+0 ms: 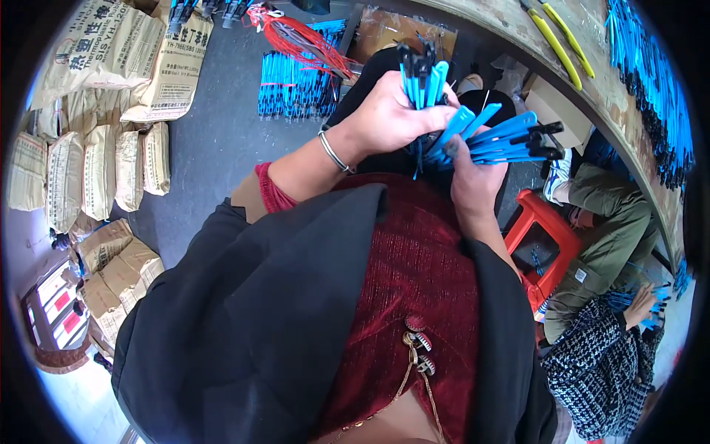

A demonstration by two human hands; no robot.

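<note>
Blue flat strips (510, 127) | black ends (546, 140), perhaps plastic | in both hands (399, 118)

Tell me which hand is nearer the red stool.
Right. In the picture, the right hand is left of and above the red stool; the left hand is farther off to its upper left.
</note>
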